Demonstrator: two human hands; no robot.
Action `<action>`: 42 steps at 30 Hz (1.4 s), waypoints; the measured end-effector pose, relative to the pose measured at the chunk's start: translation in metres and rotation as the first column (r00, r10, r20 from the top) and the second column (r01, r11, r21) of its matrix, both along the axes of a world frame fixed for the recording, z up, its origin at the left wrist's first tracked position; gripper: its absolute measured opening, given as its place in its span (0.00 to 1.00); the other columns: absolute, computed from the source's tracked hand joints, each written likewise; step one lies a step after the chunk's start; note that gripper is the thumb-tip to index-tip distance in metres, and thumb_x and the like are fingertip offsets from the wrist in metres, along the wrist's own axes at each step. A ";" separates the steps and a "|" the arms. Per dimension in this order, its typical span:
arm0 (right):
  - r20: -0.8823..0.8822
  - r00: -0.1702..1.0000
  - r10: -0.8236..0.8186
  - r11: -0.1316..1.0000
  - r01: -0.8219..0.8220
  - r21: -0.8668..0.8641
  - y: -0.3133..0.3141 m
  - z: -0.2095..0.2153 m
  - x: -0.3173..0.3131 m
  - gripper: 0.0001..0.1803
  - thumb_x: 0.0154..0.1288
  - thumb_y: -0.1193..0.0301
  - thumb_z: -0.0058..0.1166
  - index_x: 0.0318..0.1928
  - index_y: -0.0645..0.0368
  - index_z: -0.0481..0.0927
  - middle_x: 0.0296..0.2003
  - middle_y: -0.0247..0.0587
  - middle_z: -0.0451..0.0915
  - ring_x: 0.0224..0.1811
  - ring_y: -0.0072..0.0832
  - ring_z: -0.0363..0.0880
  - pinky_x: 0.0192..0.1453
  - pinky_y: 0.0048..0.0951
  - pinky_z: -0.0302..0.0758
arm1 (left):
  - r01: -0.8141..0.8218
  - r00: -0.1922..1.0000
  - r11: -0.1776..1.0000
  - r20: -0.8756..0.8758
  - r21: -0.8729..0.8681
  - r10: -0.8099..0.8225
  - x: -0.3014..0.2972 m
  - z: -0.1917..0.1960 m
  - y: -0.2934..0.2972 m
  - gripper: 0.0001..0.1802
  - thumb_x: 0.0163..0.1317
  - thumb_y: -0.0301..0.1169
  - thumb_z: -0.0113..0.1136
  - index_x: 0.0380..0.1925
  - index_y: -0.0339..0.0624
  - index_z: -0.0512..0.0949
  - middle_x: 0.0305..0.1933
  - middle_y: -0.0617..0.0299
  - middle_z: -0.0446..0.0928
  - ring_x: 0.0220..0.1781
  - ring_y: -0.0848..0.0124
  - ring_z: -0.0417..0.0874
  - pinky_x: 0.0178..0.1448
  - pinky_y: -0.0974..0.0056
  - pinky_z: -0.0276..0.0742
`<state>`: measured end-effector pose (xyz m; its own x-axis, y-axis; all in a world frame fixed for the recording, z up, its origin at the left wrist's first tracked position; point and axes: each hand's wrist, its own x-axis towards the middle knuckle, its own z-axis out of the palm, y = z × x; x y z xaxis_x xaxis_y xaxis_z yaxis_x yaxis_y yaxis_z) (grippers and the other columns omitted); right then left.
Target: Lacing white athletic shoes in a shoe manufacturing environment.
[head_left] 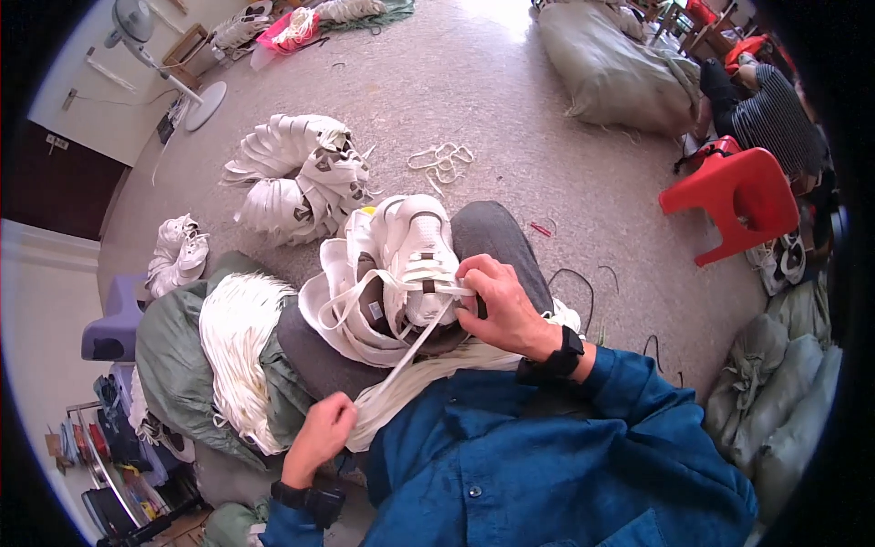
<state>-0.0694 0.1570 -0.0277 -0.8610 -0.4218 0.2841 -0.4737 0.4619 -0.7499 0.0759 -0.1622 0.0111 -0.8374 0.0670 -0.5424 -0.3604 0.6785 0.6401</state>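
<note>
A white shoe upper (412,219) rests across my knees, with other white uppers under and beside it. My right hand (501,305) is closed at its right edge, fingers pinching the white shoelace near the eyelets. From there the shoelace (410,354) runs taut, down and left, to my left hand (324,435), closed on it near my lap. Another loop of lace hangs over the upper's left side. Under the taut lace, a bundle of white laces (437,367) lies across my lap.
More white laces (241,337) lie on a green sack (169,351) to my left. Stacked uppers (301,182) and a loose lace (442,164) are on the floor ahead. A red stool (734,196), a person (770,118) and a big sack (620,68) stand right.
</note>
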 end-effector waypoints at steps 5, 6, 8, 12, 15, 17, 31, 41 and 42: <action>0.038 0.999 0.020 1.000 -0.021 0.012 -0.004 0.001 -0.002 0.18 0.51 0.74 0.66 0.42 0.60 0.73 0.50 0.45 0.75 0.53 0.43 0.75 0.57 0.39 0.68 | 0.235 0.958 0.967 -0.194 0.101 -0.213 -0.017 0.016 0.039 0.11 0.62 0.31 0.65 0.38 0.34 0.77 0.39 0.49 0.78 0.41 0.53 0.81 0.43 0.56 0.78; 0.031 0.999 0.029 0.999 -0.030 0.016 -0.004 0.003 -0.001 0.18 0.51 0.74 0.66 0.42 0.60 0.73 0.50 0.45 0.75 0.53 0.43 0.75 0.57 0.39 0.68 | 0.202 0.885 0.977 -0.441 0.075 -0.149 -0.029 0.015 0.050 0.13 0.60 0.30 0.67 0.40 0.35 0.77 0.43 0.49 0.77 0.44 0.52 0.81 0.45 0.54 0.78; 0.058 0.998 0.017 0.999 -0.020 0.050 -0.003 0.005 0.000 0.19 0.52 0.72 0.67 0.42 0.60 0.73 0.51 0.46 0.74 0.54 0.44 0.74 0.56 0.39 0.68 | 0.014 0.828 0.997 -0.559 0.075 0.030 -0.062 0.030 0.080 0.16 0.56 0.26 0.69 0.43 0.37 0.77 0.42 0.53 0.77 0.45 0.57 0.81 0.46 0.57 0.77; 0.112 0.992 0.057 0.997 -0.062 0.041 -0.005 0.012 -0.002 0.21 0.53 0.72 0.67 0.46 0.60 0.74 0.53 0.47 0.74 0.57 0.45 0.74 0.60 0.41 0.68 | -0.020 0.621 0.988 -0.776 -0.152 -0.107 -0.102 -0.007 0.097 0.16 0.57 0.24 0.67 0.46 0.37 0.76 0.44 0.51 0.77 0.46 0.53 0.80 0.49 0.56 0.77; -0.065 0.998 0.012 0.999 -0.014 -0.036 -0.009 0.024 -0.002 0.19 0.56 0.73 0.63 0.49 0.60 0.79 0.56 0.50 0.74 0.62 0.49 0.70 0.66 0.46 0.65 | -0.059 0.566 0.978 -0.814 -0.198 -0.131 -0.108 -0.025 0.102 0.15 0.57 0.21 0.64 0.45 0.36 0.76 0.43 0.51 0.77 0.45 0.54 0.81 0.49 0.56 0.77; -0.164 0.984 0.070 0.998 -0.067 0.022 -0.019 0.030 -0.004 0.16 0.55 0.74 0.62 0.46 0.60 0.80 0.56 0.50 0.74 0.63 0.48 0.69 0.67 0.46 0.65 | -0.079 0.538 0.980 -0.835 -0.184 -0.113 -0.108 -0.030 0.104 0.14 0.58 0.20 0.63 0.45 0.36 0.77 0.42 0.51 0.78 0.44 0.55 0.81 0.48 0.57 0.77; -0.258 0.961 0.101 0.982 -0.055 0.180 0.018 0.022 -0.007 0.07 0.52 0.79 0.61 0.30 0.60 0.76 0.55 0.46 0.76 0.65 0.51 0.67 0.69 0.49 0.64 | -0.162 0.615 0.969 -0.749 0.185 0.246 -0.100 -0.029 0.106 0.10 0.57 0.18 0.64 0.39 0.37 0.78 0.33 0.54 0.79 0.33 0.61 0.82 0.38 0.60 0.78; -0.041 0.972 -0.231 0.910 0.231 0.345 0.145 -0.024 0.023 0.09 0.58 0.76 0.60 0.40 0.59 0.78 0.47 0.45 0.80 0.55 0.44 0.76 0.62 0.42 0.68 | -0.210 0.713 0.929 -0.603 0.305 0.359 -0.110 -0.014 0.100 0.06 0.62 0.22 0.64 0.35 0.37 0.76 0.35 0.57 0.78 0.29 0.69 0.82 0.35 0.64 0.78; -0.040 0.971 -0.237 0.909 0.236 0.342 0.130 -0.016 0.019 0.09 0.58 0.76 0.60 0.40 0.59 0.78 0.47 0.45 0.80 0.55 0.44 0.76 0.62 0.42 0.68 | -0.205 0.715 0.931 -0.604 0.302 0.353 -0.113 -0.011 0.102 0.06 0.62 0.22 0.64 0.35 0.37 0.76 0.35 0.57 0.78 0.29 0.69 0.82 0.35 0.64 0.78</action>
